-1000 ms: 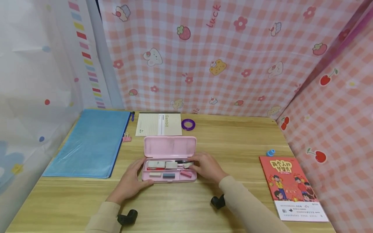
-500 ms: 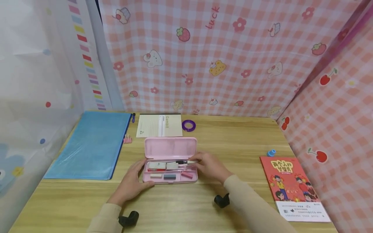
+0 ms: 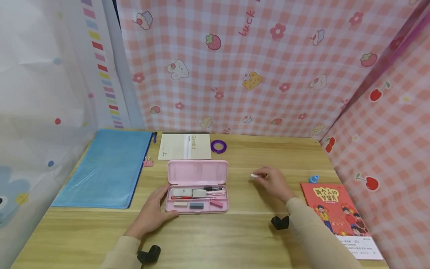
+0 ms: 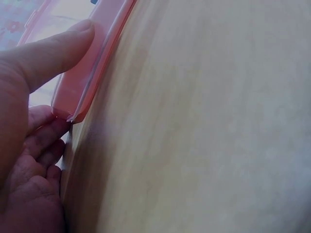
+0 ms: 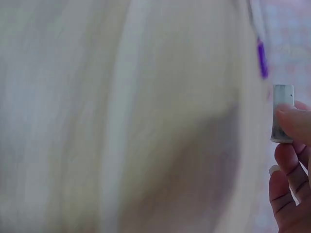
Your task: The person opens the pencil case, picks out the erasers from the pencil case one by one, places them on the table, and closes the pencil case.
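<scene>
A pink pencil case (image 3: 197, 172) lies with its lid raised on the wooden table. Inside are pens, pale grey-white blocks, and small white, blue-grey and pink erasers. My left hand (image 3: 152, 210) holds the case at its left end, thumb (image 4: 58, 51) along the front wall and fingers at the corner. To the right of the case, my right hand (image 3: 274, 184) is held above the table, pinching a small white eraser (image 5: 283, 94) between thumb and fingertips. Part of that eraser is hidden by the thumb.
A blue folder (image 3: 104, 168) lies at left, beside a pink binder clip (image 3: 148, 162). Behind the case are a notepad (image 3: 174, 146) and a purple tape roll (image 3: 213, 147). At right lie a red book (image 3: 327, 194) and a small blue object (image 3: 314, 179).
My right hand has lifted the white eraser out of the case's right end and moved right with it. The left hand has stayed at the case.
</scene>
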Action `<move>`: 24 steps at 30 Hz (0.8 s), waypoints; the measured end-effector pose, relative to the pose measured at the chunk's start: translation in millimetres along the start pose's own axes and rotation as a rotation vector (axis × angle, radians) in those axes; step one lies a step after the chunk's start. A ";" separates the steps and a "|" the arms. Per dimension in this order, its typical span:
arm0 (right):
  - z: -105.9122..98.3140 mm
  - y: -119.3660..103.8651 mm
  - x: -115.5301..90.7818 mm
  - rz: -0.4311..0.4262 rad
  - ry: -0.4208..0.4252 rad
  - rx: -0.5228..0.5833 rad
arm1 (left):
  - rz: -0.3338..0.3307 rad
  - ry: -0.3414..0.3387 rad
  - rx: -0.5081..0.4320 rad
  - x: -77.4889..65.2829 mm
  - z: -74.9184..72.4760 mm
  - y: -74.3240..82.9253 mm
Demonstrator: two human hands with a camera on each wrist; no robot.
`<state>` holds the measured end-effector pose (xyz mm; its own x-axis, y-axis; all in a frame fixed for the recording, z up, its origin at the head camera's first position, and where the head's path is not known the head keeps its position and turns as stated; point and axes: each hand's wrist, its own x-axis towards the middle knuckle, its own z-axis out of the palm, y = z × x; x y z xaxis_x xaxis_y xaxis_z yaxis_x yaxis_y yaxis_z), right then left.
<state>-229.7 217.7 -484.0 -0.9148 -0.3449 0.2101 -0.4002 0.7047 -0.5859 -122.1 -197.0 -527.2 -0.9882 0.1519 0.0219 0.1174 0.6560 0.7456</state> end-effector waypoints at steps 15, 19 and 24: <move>2.4 30.9 -2.0 0.162 -0.019 0.002 | -0.012 -0.003 -0.013 -0.8 -0.3 1.4; 6.5 30.0 3.7 0.179 -0.050 0.013 | -0.006 -0.004 -0.011 -0.3 0.5 1.2; 10.6 28.5 7.1 0.206 -0.039 0.025 | -0.010 -0.003 -0.008 -0.6 -0.1 1.5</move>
<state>-247.1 228.8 -507.5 -0.9741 -0.2195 0.0535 -0.2032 0.7473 -0.6327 -121.3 -196.1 -526.0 -0.9890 0.1472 0.0124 0.1063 0.6513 0.7513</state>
